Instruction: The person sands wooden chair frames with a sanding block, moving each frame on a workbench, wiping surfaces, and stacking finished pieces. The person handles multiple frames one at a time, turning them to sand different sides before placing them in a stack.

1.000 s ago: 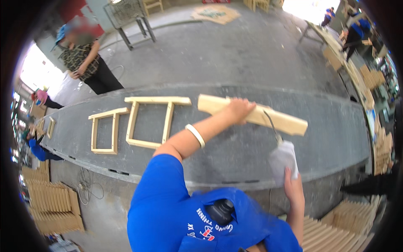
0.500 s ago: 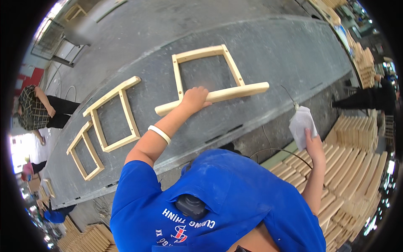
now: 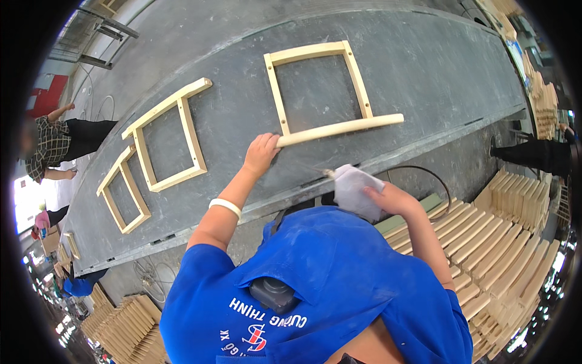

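Note:
A pale wooden chair frame (image 3: 339, 127) lies on the grey table (image 3: 436, 79), its long rail on my side. My left hand (image 3: 262, 154) is closed around the left end of that rail. Nearer my body, my right hand (image 3: 391, 199) grips a white cloth (image 3: 357, 191) wrapped about an air blow gun (image 3: 328, 173). Only the gun's thin, blurred nozzle shows, pointing left; the cloth hides its body. The nozzle is apart from the frame, over the table's near edge.
Two similar wooden frames (image 3: 193, 136) (image 3: 130, 188) lie on the table to the left. A dark hose (image 3: 447, 188) loops behind my right hand. Stacked curved wooden slats (image 3: 485, 242) stand at the right, more wood pieces (image 3: 124, 327) at lower left. People (image 3: 51, 142) (image 3: 533, 155) stand on both sides.
The frame has turned slightly and shifted away and to the right. My left hand has slid to the rail's left end. My right hand has swung left with the cloth and blow gun.

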Action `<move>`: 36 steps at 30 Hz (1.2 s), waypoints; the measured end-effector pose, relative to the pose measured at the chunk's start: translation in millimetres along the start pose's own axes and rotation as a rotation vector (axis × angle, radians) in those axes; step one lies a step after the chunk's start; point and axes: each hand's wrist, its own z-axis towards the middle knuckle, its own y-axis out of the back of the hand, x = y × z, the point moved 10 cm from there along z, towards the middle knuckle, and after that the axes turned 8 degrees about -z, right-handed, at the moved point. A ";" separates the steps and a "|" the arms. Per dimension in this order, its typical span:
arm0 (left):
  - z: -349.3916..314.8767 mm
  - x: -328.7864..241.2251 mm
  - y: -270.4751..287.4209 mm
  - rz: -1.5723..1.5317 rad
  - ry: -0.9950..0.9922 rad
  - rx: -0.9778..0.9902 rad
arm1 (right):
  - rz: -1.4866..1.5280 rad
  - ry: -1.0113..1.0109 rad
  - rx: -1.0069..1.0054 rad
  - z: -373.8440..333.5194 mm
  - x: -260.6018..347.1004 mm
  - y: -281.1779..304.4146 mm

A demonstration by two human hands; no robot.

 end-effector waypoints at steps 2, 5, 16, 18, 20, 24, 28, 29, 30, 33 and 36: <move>-7.7 10.7 7.6 -0.015 0.064 0.005 | 0.007 -0.002 -0.228 -6.1 -15.5 41.5; -4.1 10.2 9.6 0.009 0.079 -0.001 | -0.005 -0.060 -0.581 -41.2 -50.0 118.6; -18.5 -17.2 -12.4 0.063 0.265 0.155 | 0.189 0.242 -0.686 26.9 -48.5 183.1; -30.7 -25.4 -14.4 0.038 0.281 0.124 | 0.526 0.122 -0.705 45.8 -98.4 238.5; -38.3 -31.8 -9.5 0.082 0.298 0.035 | 0.629 0.077 -0.781 69.9 -135.7 297.1; -44.0 -42.3 -6.9 0.158 0.393 -0.099 | 0.917 0.148 -0.809 153.0 -167.9 357.7; -39.8 -41.8 -11.8 0.224 0.504 -0.104 | 0.729 0.042 -0.987 194.1 -153.8 360.0; -39.2 -39.3 -13.2 0.218 0.519 -0.087 | 0.605 0.055 -1.008 191.4 -141.0 358.7; -40.5 -36.1 -10.5 0.185 0.535 -0.108 | 0.472 0.066 -1.038 182.0 -128.2 357.2; -51.9 -22.1 4.1 0.102 0.582 -0.198 | 0.292 0.367 -1.044 134.2 -82.7 346.3; -74.8 -2.2 11.5 -0.018 0.714 -0.283 | -0.240 0.340 -0.609 123.3 -45.9 277.2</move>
